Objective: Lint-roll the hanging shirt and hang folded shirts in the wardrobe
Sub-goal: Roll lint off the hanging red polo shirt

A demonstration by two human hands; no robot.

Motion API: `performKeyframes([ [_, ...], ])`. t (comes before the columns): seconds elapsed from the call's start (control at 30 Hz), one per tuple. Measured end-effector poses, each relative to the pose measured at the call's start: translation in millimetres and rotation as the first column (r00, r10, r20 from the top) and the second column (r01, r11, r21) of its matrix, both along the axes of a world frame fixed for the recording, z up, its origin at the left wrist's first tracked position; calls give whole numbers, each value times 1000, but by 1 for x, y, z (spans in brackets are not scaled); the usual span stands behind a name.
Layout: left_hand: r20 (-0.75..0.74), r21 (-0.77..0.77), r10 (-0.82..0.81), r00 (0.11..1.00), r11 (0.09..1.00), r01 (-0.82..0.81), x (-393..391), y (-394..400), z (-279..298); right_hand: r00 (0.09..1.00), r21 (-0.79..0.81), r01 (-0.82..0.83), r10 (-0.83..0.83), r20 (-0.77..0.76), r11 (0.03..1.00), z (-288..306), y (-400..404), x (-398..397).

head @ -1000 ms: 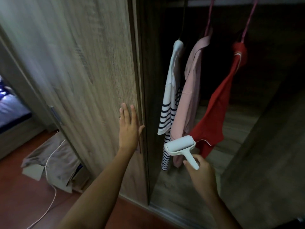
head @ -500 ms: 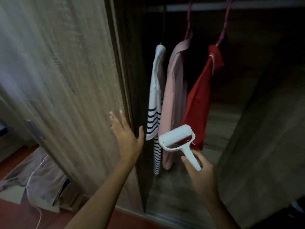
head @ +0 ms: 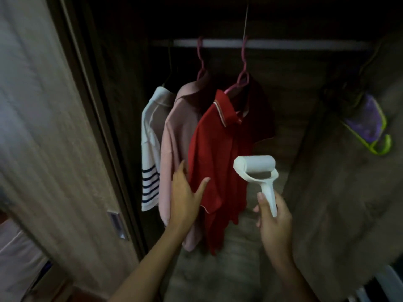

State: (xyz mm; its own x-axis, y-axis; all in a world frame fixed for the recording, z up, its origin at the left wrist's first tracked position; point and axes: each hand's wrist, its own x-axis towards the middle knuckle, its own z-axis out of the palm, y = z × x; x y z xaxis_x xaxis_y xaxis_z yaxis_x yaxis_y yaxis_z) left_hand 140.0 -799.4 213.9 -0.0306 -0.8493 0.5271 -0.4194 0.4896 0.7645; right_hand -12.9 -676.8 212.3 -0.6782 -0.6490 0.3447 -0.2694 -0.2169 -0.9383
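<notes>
Dim wardrobe (head: 218, 22): left hand (head: 185, 192) flat, loose on red shirt (head: 216, 153); right hand (head: 275, 223) grasps roller (head: 255, 165); unbraced fabric could swing, bunch.

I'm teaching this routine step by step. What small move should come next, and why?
Probably bring the lint roller against the red shirt: the right hand grips its handle just beside the fabric, and the open left hand reaches the shirt's edge.
</notes>
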Motion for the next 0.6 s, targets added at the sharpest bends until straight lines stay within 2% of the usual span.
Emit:
performKeyframes([
  [0.1,106,-5,162,981,987,-162,6,-4,-14,999,8,-49,49,-22,999,3,-20,-21],
  [0.23,57,27,281,958,959,-283,22,11,-13,988,-18,-128,126,-86,992,15,-46,-31],
  [0.33,73,-24,371,926,929,-370,40,21,-7,977,-54,-200,195,-85,978,26,-65,-29],
  [0.47,88,-66,436,896,900,-432,55,34,9,961,-140,-273,263,-83,952,43,-87,-14],
  [0.6,145,-126,467,872,883,-452,66,45,25,961,-205,-274,259,-99,940,47,-103,6],
])
